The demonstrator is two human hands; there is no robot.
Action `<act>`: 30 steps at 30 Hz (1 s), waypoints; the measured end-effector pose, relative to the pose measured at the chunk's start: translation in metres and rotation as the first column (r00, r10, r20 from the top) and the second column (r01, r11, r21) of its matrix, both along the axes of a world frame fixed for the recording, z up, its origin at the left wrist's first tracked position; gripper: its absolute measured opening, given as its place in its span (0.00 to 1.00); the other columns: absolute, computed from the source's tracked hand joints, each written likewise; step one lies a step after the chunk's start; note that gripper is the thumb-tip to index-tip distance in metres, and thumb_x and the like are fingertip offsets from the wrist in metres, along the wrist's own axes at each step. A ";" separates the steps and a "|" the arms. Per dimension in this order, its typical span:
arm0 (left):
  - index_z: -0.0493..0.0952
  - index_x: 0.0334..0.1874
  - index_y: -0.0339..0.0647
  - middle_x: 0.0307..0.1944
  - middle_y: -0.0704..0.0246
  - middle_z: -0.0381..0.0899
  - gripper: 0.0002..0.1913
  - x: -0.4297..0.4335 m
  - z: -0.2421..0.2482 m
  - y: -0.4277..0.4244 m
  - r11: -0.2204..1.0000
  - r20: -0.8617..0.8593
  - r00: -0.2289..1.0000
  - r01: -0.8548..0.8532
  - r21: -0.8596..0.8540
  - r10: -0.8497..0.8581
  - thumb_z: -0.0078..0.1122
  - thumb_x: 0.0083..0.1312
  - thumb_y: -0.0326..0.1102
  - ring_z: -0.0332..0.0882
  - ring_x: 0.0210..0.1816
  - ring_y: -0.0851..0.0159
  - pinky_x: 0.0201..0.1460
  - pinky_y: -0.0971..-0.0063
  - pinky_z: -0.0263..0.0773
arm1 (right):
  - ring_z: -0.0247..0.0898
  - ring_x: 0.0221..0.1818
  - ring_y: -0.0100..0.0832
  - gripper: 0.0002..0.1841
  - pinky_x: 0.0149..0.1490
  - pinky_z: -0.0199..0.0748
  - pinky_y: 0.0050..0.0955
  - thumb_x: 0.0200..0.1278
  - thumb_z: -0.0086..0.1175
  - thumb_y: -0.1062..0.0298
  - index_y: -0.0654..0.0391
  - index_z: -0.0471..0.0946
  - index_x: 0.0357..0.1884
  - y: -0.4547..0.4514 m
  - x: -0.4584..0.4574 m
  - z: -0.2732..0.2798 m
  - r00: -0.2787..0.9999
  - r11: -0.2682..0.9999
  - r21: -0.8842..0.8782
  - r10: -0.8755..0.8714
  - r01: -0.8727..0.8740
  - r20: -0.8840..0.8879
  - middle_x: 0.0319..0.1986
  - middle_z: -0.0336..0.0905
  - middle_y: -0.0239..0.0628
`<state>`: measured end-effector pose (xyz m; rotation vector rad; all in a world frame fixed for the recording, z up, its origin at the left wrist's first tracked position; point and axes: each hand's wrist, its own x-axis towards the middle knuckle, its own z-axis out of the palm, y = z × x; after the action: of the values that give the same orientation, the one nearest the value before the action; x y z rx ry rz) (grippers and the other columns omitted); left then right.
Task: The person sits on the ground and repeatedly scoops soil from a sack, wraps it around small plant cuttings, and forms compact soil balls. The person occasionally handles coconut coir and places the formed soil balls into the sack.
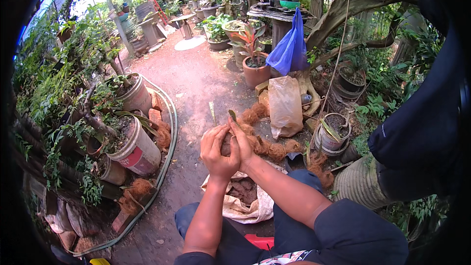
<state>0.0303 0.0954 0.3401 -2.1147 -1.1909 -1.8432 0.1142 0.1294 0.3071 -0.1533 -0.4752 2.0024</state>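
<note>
Both hands meet in front of me, cupped round a ball of brown soil (226, 146) with a short green leaf piece (232, 115) standing up from between the fingers. My left hand (216, 151) presses on the left side and my right hand (241, 141) closes over the right; much of the ball is hidden. Below them, between my knees, a rolled-down woven sack (254, 215) holds moist brown soil (243, 191). Beyond the hands, several balls wrapped in brown coconut fibre (263, 146) lie in a curved row on the ground.
A green hose (176, 125) curves along the left, beside planted buckets (141, 154) and bricks (155, 116). At right are a plastic bag (285, 106), a potted plant in white buckets (333, 136) and a ribbed mossy pot (362, 184). A blue bag (290, 49) hangs farther back.
</note>
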 end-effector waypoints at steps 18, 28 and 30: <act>0.84 0.46 0.30 0.48 0.55 0.87 0.10 -0.015 0.000 0.012 0.958 0.143 0.970 0.219 -0.183 -0.194 0.64 0.63 0.24 0.86 0.50 0.56 0.58 0.66 0.77 | 0.76 0.50 0.22 0.26 0.58 0.78 0.29 0.82 0.40 0.38 0.50 0.74 0.59 -0.014 -0.013 0.017 0.922 0.942 0.050 -0.336 0.333 0.192 0.46 0.77 0.30; 0.85 0.41 0.32 0.43 0.59 0.88 0.06 -0.002 -0.003 0.013 0.950 0.220 0.943 0.282 -0.133 -0.249 0.66 0.63 0.24 0.86 0.47 0.56 0.55 0.65 0.77 | 0.77 0.54 0.27 0.30 0.62 0.77 0.28 0.84 0.37 0.42 0.61 0.74 0.63 -0.009 0.009 0.021 0.916 0.952 0.167 -0.294 0.256 0.273 0.51 0.78 0.38; 0.85 0.41 0.33 0.43 0.59 0.88 0.07 -0.003 -0.004 0.008 0.932 0.172 0.938 0.328 -0.152 -0.302 0.65 0.63 0.24 0.86 0.47 0.55 0.56 0.65 0.77 | 0.77 0.51 0.26 0.29 0.60 0.78 0.27 0.84 0.38 0.43 0.61 0.75 0.61 -0.013 0.020 0.030 0.897 0.961 0.142 -0.274 0.239 0.348 0.49 0.78 0.37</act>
<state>0.0271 0.1039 0.3360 -2.4297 -1.1386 -2.1298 0.1345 0.1162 0.3370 -0.5100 -0.7467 1.6886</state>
